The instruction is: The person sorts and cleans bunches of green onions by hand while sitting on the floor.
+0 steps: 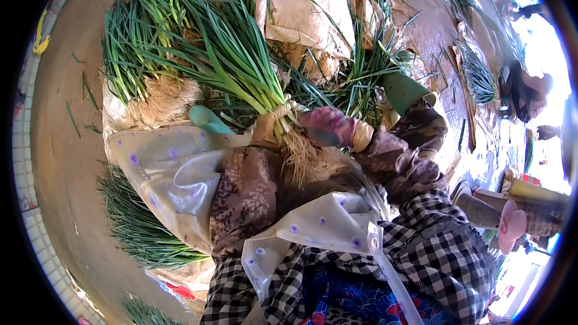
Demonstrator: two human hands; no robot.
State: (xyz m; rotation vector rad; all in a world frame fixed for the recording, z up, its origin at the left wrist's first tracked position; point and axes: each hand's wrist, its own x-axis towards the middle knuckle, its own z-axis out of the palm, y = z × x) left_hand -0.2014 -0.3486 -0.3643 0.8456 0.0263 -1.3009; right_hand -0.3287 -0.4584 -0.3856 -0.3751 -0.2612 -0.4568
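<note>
Before my chest a bunch of green garlic (244, 75) is held aslant, its long leaves reaching up and left. Its pale roots (299, 155) hang down between my hands. A pale band (283, 110) circles the stems near the roots. My left hand (264, 131), in a brownish glove, is closed against the left side of the stems. My right hand (328, 126), in a pink and purple patterned glove, is closed at the stems and band from the right; its fingertips are partly hidden. A clear plastic apron with purple dots (171, 156) covers my lap.
More green garlic (144, 42) lies in piles at the left, with roots toward me. A pale sack (310, 6) covers another pile ahead. Another heap (147, 222) is beside my left leg. Green boots (409, 90) show past the apron. A pink stool (512, 225) stands far right.
</note>
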